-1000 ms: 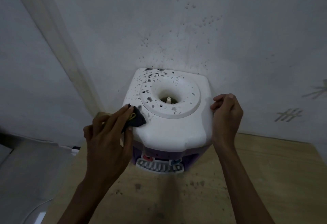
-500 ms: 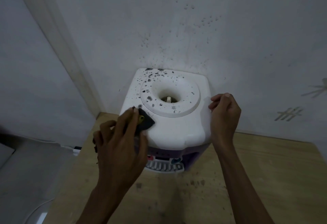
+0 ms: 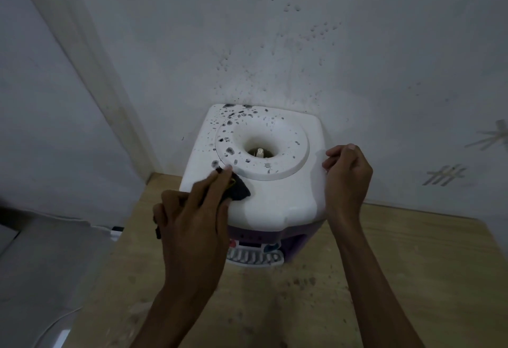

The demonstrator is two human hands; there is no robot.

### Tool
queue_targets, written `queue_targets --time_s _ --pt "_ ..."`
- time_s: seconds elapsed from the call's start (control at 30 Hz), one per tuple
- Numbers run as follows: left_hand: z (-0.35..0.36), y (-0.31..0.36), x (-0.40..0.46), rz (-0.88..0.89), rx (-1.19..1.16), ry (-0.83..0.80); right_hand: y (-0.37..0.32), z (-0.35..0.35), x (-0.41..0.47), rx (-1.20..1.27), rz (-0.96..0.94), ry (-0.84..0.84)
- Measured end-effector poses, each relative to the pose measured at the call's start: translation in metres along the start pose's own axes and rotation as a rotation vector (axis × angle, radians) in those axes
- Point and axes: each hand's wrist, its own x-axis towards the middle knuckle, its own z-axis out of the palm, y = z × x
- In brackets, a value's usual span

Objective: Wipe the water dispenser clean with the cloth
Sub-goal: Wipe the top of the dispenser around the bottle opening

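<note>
A white water dispenser (image 3: 277, 199) stands against the wall, its top ring and funnel hole speckled with dark spots, mostly on the left and rear. My left hand (image 3: 195, 218) presses a small dark cloth (image 3: 238, 190) onto the front-left of the top, fingertips near the ring's edge. My right hand (image 3: 347, 177) grips the dispenser's right side, fingers curled over its edge. Below the white top, the purple front with taps and a drip tray (image 3: 254, 257) shows.
The dispenser sits on a wooden tabletop (image 3: 384, 279) with dark specks in front of it. The white wall (image 3: 302, 45) behind is spattered with dark spots. A lower grey surface (image 3: 49, 259) with a cable lies to the left.
My left hand has slid the cloth rightward and up, from the dispenser's left edge onto the front-left top beside the ring. My right hand has stayed on the right side.
</note>
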Motion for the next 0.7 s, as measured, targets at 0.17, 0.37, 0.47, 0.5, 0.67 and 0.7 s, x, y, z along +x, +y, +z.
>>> queue_targets --time_s 0.17,0.37,0.47,0.5,0.67,0.7 --pt "0.001 -0.002 0.001 0.123 -0.024 0.008 0.000 -0.001 0.001 0.016 0.028 -0.010" --pt "-0.001 0.009 -0.005 0.194 0.000 -0.009 0.000 -0.002 0.001 0.011 0.028 -0.010" --pt "-0.003 -0.001 0.010 0.078 -0.031 -0.010 0.000 -0.001 0.001 0.009 0.025 -0.007" --pt "-0.003 -0.001 0.013 0.054 -0.038 -0.011 0.001 -0.001 0.001 0.006 0.026 -0.001" --pt "-0.004 -0.007 0.005 0.168 -0.037 -0.052 0.000 -0.002 0.002 0.011 0.035 -0.014" --pt "-0.006 -0.015 0.011 0.126 -0.031 -0.055 0.001 -0.002 0.002 0.014 0.039 -0.011"
